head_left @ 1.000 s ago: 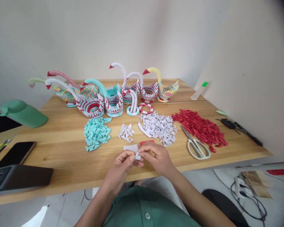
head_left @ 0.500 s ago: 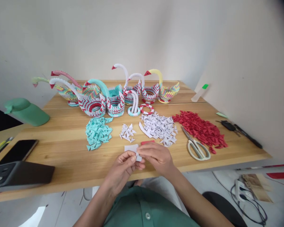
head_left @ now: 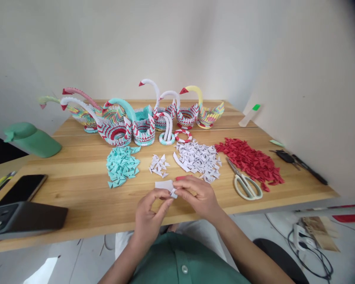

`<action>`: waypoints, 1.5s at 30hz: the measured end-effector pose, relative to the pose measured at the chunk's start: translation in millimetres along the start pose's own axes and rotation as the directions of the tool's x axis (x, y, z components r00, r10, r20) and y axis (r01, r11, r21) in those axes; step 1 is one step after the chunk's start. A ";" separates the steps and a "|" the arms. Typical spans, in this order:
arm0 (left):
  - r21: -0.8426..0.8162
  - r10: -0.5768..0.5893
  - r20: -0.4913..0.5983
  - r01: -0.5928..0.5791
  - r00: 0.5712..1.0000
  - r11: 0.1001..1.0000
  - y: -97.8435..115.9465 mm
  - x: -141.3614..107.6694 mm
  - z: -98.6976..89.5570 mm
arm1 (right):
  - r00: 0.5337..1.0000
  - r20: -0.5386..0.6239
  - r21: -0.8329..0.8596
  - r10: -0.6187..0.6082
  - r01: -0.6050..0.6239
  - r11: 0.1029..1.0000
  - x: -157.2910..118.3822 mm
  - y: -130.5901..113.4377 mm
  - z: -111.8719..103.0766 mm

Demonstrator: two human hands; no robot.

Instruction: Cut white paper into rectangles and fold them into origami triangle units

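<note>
Low over the table's near edge, both hands meet at a small folded piece of white paper (head_left: 172, 193). My left hand (head_left: 152, 211) pinches its left end between thumb and index finger. On the other end, my right hand (head_left: 198, 195) closes its thumb and fingertips, partly covering the piece. White paper slips (head_left: 162, 184) lie on the table just beyond my fingers. Some red paper (head_left: 180, 178) peeks out behind my right hand. Ahead are a small group of white folded pieces (head_left: 159, 165) and a larger white pile (head_left: 198, 159).
Turquoise pieces (head_left: 122, 166) lie to the left, red pieces (head_left: 251, 161) to the right, beside scissors (head_left: 247, 186). Several paper swans (head_left: 115, 132) stand at the back. A phone (head_left: 23, 190), a dark box-shaped device (head_left: 29, 217) and a green jug (head_left: 32, 140) occupy the left side.
My left hand has turned, its fingers now less curled under the paper and the thumb pointing up towards it. The right fingers have shifted slightly along the folded piece.
</note>
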State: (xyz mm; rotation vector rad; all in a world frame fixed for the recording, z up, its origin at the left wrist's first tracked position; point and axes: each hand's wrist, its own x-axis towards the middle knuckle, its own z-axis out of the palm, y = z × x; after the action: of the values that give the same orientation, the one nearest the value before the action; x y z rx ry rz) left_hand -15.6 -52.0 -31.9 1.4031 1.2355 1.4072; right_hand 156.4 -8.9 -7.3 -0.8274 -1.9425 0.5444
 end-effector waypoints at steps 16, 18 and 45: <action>0.321 0.166 0.090 -0.186 0.982 0.929 10.0 5.9 2.3 | 0.972 -0.004 -0.086 -0.235 0.234 0.968 3.0 -3.6 2.7; 0.297 0.159 0.069 -0.172 0.985 0.939 10.1 5.6 3.5 | 0.969 -0.011 -0.090 -0.248 0.246 0.965 3.3 -3.8 1.5; 0.132 0.098 0.168 -0.121 0.981 0.984 10.1 -0.5 -1.8 | 0.996 0.057 0.124 0.068 -0.075 0.989 1.7 -1.8 -0.4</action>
State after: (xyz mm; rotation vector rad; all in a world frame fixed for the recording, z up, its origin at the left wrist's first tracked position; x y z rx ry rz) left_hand -16.3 -54.9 -22.1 1.6710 1.1882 1.2707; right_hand 155.5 -8.9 -4.9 -0.8121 -1.9106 0.7308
